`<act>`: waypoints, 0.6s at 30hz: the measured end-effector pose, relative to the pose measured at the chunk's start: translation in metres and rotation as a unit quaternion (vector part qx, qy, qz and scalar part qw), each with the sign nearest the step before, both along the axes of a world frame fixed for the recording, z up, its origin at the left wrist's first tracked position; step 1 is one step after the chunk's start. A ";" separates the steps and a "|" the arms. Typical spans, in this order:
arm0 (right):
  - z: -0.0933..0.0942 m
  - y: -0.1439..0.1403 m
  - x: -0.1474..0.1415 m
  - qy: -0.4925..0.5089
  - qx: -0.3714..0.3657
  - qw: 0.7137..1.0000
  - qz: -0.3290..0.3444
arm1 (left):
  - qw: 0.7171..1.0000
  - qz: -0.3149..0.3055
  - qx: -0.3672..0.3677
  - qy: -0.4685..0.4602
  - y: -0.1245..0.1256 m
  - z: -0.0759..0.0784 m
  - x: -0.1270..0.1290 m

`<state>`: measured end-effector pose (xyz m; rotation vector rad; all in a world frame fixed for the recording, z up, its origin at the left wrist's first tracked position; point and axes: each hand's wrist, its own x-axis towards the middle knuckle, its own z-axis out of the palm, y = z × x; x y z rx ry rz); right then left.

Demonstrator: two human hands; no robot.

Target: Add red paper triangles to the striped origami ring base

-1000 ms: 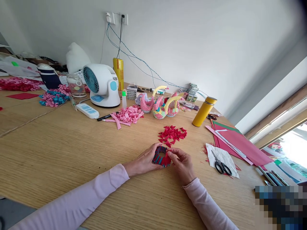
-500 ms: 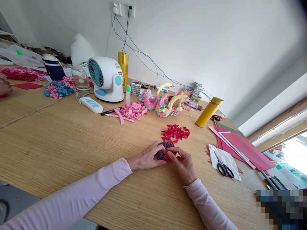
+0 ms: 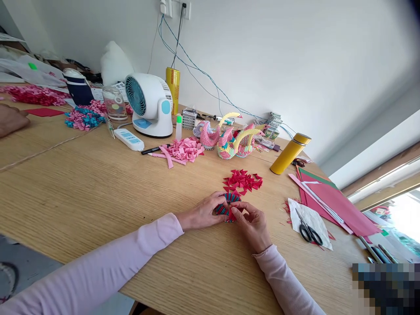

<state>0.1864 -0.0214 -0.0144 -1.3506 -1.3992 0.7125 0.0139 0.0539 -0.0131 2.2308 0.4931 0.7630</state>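
1. Landmark: paper ring (image 3: 229, 206), a small red and teal folded-paper ring resting on the wooden table (image 3: 98, 188).
2. Left hand (image 3: 205, 212) is on the ring's left side, fingers (image 3: 220, 197) curled round its outer edge and gripping it.
3. Right hand (image 3: 254, 223) is on the ring's right side, fingers (image 3: 239, 210) pinched on a red piece at the ring's near edge.
4. Just behind the ring: loose pile of red folded triangles (image 3: 243, 180), not touching the hands.
5. Further behind the ring: three paper swans (image 3: 229, 140) in pink, yellow and teal, with a pile of pink folded pieces (image 3: 183, 150) to their left.
6. Behind and right of the ring: yellow flask (image 3: 288, 154), lid on, contents not visible.
7. Right of the ring: scissors (image 3: 306, 229) lying on a white scrap (image 3: 306, 214); beyond it, red paper sheets (image 3: 334, 199).
8. Far behind-left of the ring: white desk fan (image 3: 149, 105), white power strip (image 3: 128, 139), clear lidded jar (image 3: 114, 103) with something coloured inside, dark container (image 3: 77, 86) with a white lid, contents hidden.
9. Far left of the ring, at the frame edge: another person's hand (image 3: 11, 119) on the table.
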 end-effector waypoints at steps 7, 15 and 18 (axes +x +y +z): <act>-0.001 0.001 0.001 0.003 0.005 1.000 -0.008 | 1.000 0.005 -0.003 -0.004 -0.002 0.004 -0.001; 0.000 0.000 -0.001 0.009 0.006 1.000 -0.021 | 1.000 0.007 -0.007 0.004 -0.003 0.007 -0.002; 0.001 0.000 -0.001 0.004 0.002 1.000 -0.021 | 1.000 0.012 -0.008 0.012 -0.003 0.007 -0.002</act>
